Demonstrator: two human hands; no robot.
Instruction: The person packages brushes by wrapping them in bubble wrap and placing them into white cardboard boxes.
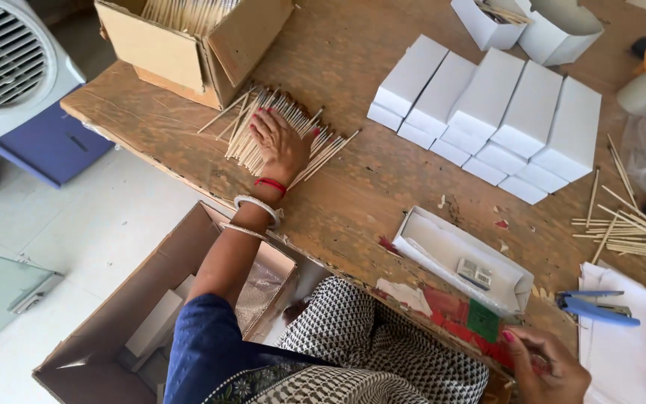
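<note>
You are pressing your left hand (280, 142) flat, fingers spread, onto a heap of thin wooden sticks (315, 146) lying on the wooden desk (353, 187), just beside an open cardboard box (188, 45) of more sticks. Your right hand (551, 366) is resting at the desk's near edge by a blue stapler (596, 307); I cannot tell whether its grip is holding anything.

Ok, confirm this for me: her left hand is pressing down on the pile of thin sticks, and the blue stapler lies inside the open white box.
Not quite. In the head view the left hand does press on the pile of thin sticks, but the blue stapler lies outside the open white box, on white paper to its right.
</note>
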